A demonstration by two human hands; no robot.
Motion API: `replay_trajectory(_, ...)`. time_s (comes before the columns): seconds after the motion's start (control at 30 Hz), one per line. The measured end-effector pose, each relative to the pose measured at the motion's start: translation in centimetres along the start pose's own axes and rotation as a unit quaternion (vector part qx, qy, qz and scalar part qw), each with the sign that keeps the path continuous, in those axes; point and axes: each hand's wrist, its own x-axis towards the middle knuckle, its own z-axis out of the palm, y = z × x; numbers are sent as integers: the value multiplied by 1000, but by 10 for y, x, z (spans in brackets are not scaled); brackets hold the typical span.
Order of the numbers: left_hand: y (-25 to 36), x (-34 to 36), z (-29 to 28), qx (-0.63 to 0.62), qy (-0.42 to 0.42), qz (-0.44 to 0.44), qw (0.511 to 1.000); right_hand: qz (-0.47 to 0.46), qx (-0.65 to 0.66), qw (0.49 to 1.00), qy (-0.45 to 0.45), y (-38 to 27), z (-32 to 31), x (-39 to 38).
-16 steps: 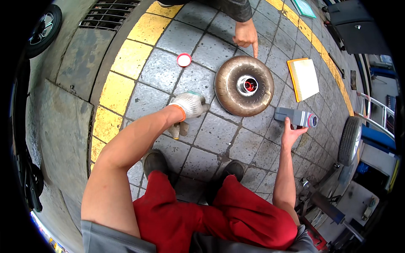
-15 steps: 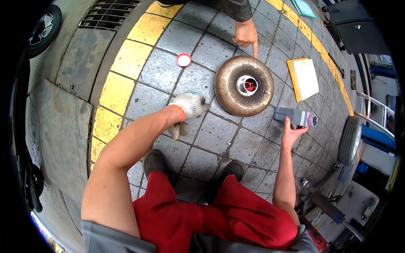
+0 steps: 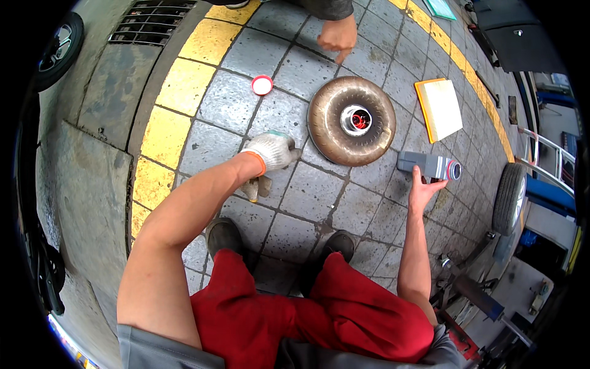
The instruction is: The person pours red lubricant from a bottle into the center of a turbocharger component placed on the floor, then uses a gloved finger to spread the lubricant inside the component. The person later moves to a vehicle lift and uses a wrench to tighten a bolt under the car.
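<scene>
My left hand point(image 3: 274, 149), in a white knit glove with an orange cuff, is closed and holds a second work glove point(image 3: 258, 188) hanging beneath it. My bare right hand point(image 3: 423, 190) grips a grey plastic bottle point(image 3: 416, 161), tilted on its side, its red-ringed mouth pointing right. Between and beyond my hands a doughnut-shaped metal torque converter point(image 3: 335, 138) lies flat on the tiles, red showing inside its central hub point(image 3: 356, 120). A red-rimmed white cap point(image 3: 262, 85) lies left of it. Another person's hand point(image 3: 337, 38) hangs above the converter, index finger pointing down, apart from it.
An orange-edged air filter point(image 3: 440, 109) and a green-framed one point(image 3: 439, 8) lie to the right. Beyond are a loose tyre point(image 3: 508, 198), a dark cabinet point(image 3: 510, 34), a ladder point(image 3: 547, 160) and jack equipment point(image 3: 473, 292). A drain grate point(image 3: 144, 21) and a wheel point(image 3: 58, 49) are left.
The other person's hand has moved up and left, lifting its fingertip away from the converter's edge. The view has shifted slightly; my hands keep much the same hold.
</scene>
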Motion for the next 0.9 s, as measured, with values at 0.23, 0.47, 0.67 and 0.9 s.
replay_trajectory(0.23, -2, 0, 2, 11, 10, 1, 1000, 3, 19, 1000, 6, -9, 4, -4)
replay_trajectory(0.47, -2, 2, 3, 23, 15, 0, 1000, 16, 23, 1000, 7, -3, 4, 0)
replay_trajectory(0.67, 3, -1, -3, 10, -1, -9, 1000, 28, 22, 999, 2, -1, 3, -1)
replay_trajectory(0.9, -2, 3, 3, 22, 8, -7, 1000, 26, 7, 1000, 4, 0, 3, -1)
